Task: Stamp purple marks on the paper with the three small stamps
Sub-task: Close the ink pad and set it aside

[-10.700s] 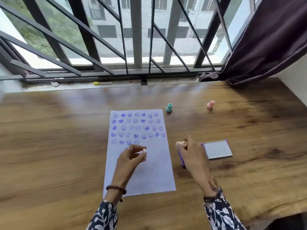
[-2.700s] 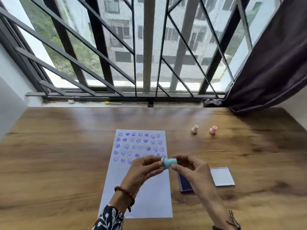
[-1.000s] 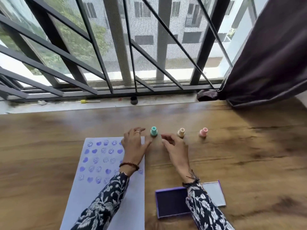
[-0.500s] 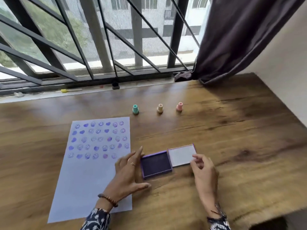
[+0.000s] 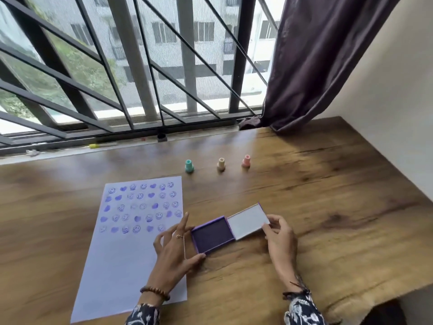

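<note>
The white paper [image 5: 121, 259] lies on the wooden table, its upper half covered with rows of purple hearts and smiley faces. Three small stamps stand in a row beyond it: teal [image 5: 189, 166], beige [image 5: 221, 164] and pink [image 5: 246, 161]. The purple ink pad [image 5: 212, 234] lies open right of the paper, its white-lined lid [image 5: 248, 221] folded out to the right. My left hand [image 5: 174, 252] grips the pad's left side between thumb and fingers. My right hand [image 5: 280, 235] pinches the lid's right edge.
The wooden table [image 5: 328, 195] ends at a wall on the right and a front edge near my right wrist. A barred window and sill run along the back, with a yellow marker [image 5: 103, 145] on the sill. A dark curtain [image 5: 316, 66] hangs at the back right.
Both hands have closed in on the ink pad: the left now grips its base and the right now pinches its lid. All three stamps stand untouched in their row.
</note>
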Demonstrator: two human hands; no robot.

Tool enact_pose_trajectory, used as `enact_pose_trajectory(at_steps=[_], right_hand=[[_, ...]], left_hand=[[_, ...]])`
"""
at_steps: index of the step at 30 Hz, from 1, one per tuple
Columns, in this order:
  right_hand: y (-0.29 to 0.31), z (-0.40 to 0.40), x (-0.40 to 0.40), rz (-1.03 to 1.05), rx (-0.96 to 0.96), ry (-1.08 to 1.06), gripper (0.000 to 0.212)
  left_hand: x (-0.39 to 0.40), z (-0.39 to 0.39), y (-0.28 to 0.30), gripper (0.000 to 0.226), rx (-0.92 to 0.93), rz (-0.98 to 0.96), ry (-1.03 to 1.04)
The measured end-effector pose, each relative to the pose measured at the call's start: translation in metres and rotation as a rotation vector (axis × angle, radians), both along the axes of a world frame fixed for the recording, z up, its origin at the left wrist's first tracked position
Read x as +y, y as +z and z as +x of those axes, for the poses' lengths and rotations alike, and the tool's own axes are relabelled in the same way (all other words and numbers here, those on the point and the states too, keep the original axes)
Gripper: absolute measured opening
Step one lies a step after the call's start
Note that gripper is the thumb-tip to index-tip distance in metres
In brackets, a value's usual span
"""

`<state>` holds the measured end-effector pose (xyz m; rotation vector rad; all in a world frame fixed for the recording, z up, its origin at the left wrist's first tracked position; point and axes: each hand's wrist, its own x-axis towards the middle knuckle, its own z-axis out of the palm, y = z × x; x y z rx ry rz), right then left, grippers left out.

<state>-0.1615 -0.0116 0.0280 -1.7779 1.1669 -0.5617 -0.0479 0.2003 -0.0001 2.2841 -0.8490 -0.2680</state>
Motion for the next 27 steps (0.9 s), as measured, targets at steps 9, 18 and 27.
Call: enact_pose_trajectory(at_steps=[9,18,27], right_hand=[[0.033,0.001,0.045,-0.406,-0.125,0.336,0.016],[-0.007,-0.012,0.078,-0.716,0.133,0.778,0.022],[-0.011,0.013,0.064,-0.296,0.365,0.5,0.067]], left_hand=[[-0.011,-0.013,-0.002,0.101,0.011,-0.014,0.089],[0.006,0.005,-0.008,0.07,-0.028,0.093,0.099],[0.0,0.022,0.002,0.014,0.06,-0.047,0.168]])
